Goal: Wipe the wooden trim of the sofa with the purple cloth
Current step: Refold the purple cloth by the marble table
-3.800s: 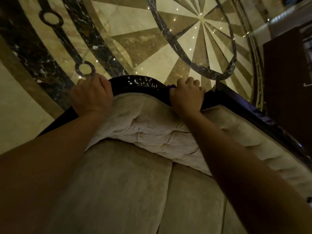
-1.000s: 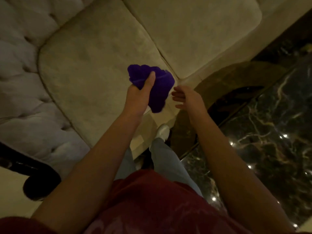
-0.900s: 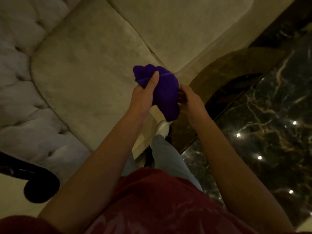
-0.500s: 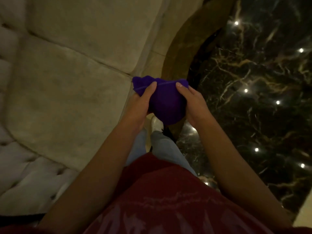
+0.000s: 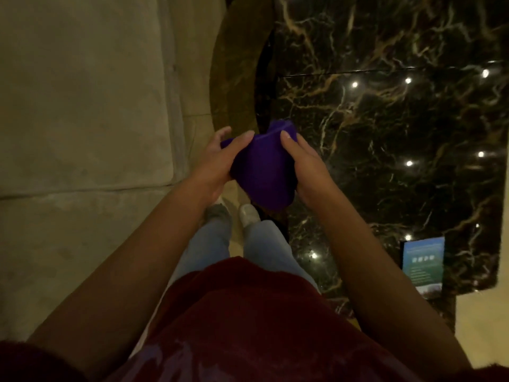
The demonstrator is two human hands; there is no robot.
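Observation:
The purple cloth point(image 5: 261, 172) is bunched between both hands in front of my body, above my feet. My left hand point(image 5: 217, 164) grips its left side with the thumb on top. My right hand point(image 5: 305, 166) holds its right side, thumb pressed on the upper fold. The beige sofa seat cushions point(image 5: 82, 106) fill the left of the view. No dark wooden trim of the sofa is in view.
A dark marble floor point(image 5: 385, 119) with gold veins and light reflections lies to the right. A curved brown marble band point(image 5: 234, 64) runs along the sofa front. A blue-lit sign or card point(image 5: 421, 266) stands on the floor at the right. My shoes point(image 5: 234, 213) stand beside the sofa.
Both hands left the trim and the view swung down over the seat cushions. My right hand joined my left on the cloth. The view has since turned toward the marble floor.

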